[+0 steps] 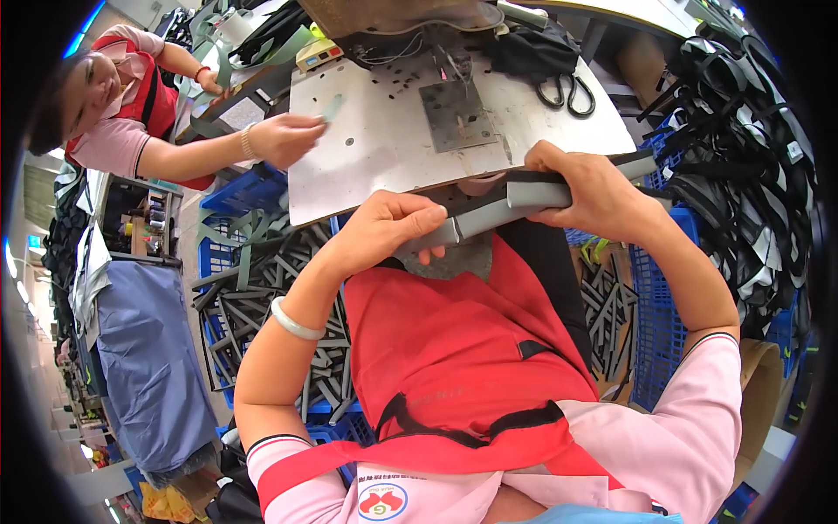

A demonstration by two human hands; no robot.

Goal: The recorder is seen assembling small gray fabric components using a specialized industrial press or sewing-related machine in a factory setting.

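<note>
A long grey strip with a dark side [485, 217], folded or tube-like, stretches between my two hands in front of the white sewing table [349, 188]. My left hand [388, 229] pinches its left end, thumb on top. Farther along, my right hand [589, 190] is closed round the strip, whose far part runs on past the hand to the right. A seam or gap shows near my left fingers. Just beyond the strip stands the sewing machine, its metal plate [456, 118] set in the tabletop.
A co-worker's hand [284, 140] reaches over the table's left side near a blurred pale green piece [333, 106]. Black-handled scissors [569, 94] lie at the back right. Many grey strips [327, 362] fill the left basket; a blue basket [655, 327] and black straps [742, 183] stand right.
</note>
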